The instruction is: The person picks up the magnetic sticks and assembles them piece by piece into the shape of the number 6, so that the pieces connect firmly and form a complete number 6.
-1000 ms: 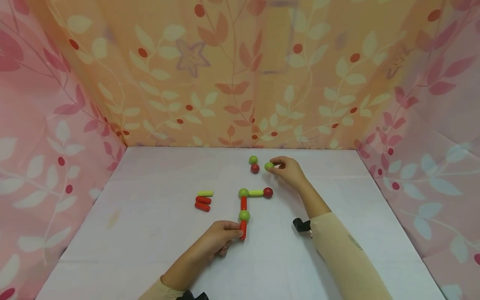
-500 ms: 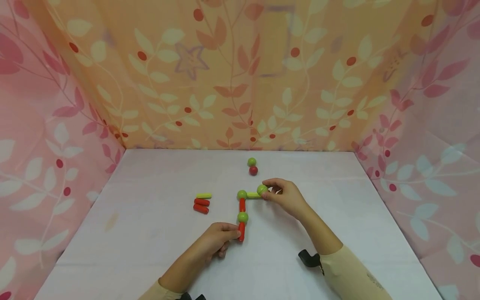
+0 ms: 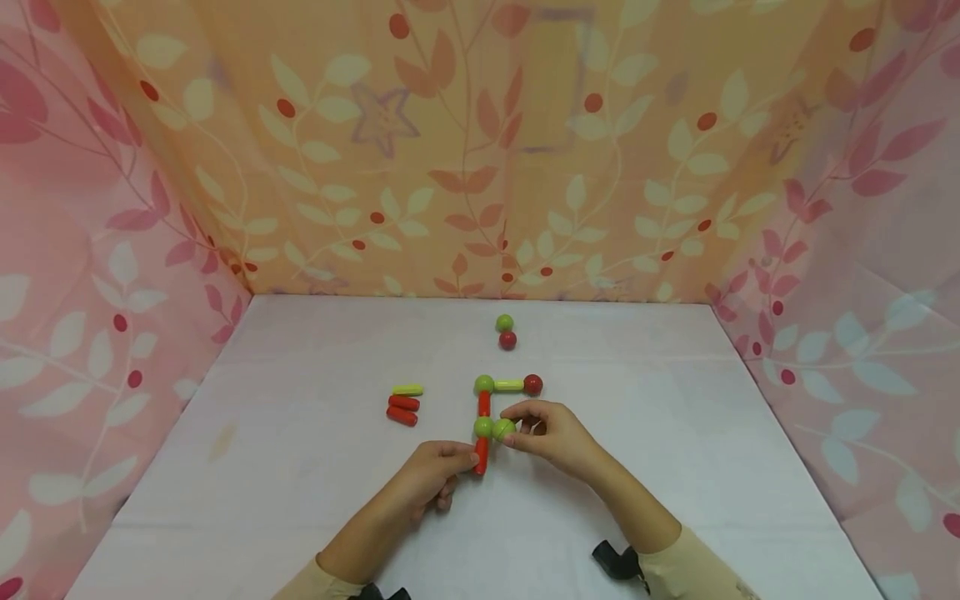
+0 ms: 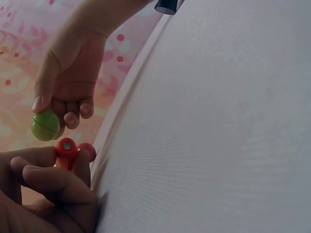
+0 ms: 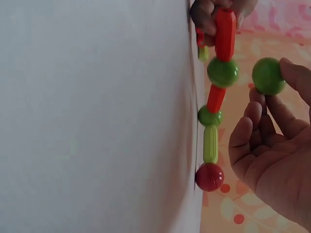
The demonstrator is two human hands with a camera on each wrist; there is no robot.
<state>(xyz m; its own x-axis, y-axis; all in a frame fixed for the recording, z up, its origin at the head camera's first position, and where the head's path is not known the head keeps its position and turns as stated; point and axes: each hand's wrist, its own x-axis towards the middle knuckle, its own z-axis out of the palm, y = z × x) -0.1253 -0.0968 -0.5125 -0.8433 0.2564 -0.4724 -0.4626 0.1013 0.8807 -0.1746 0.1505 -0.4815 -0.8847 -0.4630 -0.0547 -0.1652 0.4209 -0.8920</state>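
Observation:
My left hand (image 3: 431, 473) pinches the lower red rod (image 3: 482, 457) of a joined ball-and-rod piece between thumb and finger. That rod meets a green ball (image 3: 483, 427); above it come another red rod (image 3: 484, 404), a corner green ball (image 3: 484, 384), a yellow-green rod (image 3: 509, 386) and a red ball (image 3: 533, 384). My right hand (image 3: 561, 437) pinches a separate green ball (image 3: 505, 430), with a line round its middle, just right of the lower green ball. In the right wrist view a gap shows between this held ball (image 5: 268, 76) and the chain. A silvery spot marks the red rod's end (image 4: 67, 145).
Left of the chain lie a loose yellow-green rod (image 3: 407, 390) and two red rods (image 3: 402, 409). Farther back a loose green ball (image 3: 505, 322) and red ball (image 3: 507, 340) sit together. Patterned cloth (image 3: 465, 167) walls the white table (image 3: 300, 350) at back and sides.
My right hand has carried the green ball from beside the loose balls, past the chain's red ball, toward me to the lower green ball. My left hand has kept its pinch on the red rod.

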